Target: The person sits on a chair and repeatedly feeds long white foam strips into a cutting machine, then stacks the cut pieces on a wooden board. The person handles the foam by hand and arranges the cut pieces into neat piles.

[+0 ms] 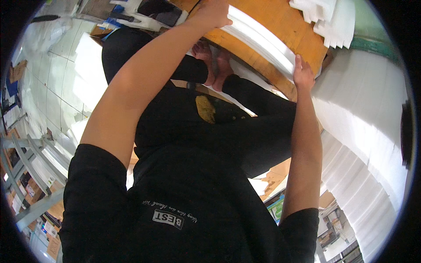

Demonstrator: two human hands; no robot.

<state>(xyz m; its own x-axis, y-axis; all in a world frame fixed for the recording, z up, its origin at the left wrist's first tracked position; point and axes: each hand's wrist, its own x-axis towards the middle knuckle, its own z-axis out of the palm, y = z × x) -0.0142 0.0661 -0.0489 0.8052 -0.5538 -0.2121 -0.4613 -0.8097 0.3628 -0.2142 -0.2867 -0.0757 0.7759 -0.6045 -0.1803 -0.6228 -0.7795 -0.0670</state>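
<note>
A long white strip, apparently foam sheet point(260, 34), lies along the near edge of a wooden table point(279, 18). It shows lengthwise layers or folds and looks bent by the lens. At its left end, my left hand point(213, 13) grips it with the thumb on the near side; the top of the picture cuts off part of this hand. My right hand point(304, 75) holds the opposite end near the table's right corner, one finger pointing up along it. What the fingers do beneath the strip is hidden.
White foam pieces with notched ends point(332, 21) are stacked at the table's far right. A large white foam roll or sheet pile point(361, 85) stands right of the table. Dark tools point(123, 16) lie at upper left. A metal rack point(36, 164) is at left.
</note>
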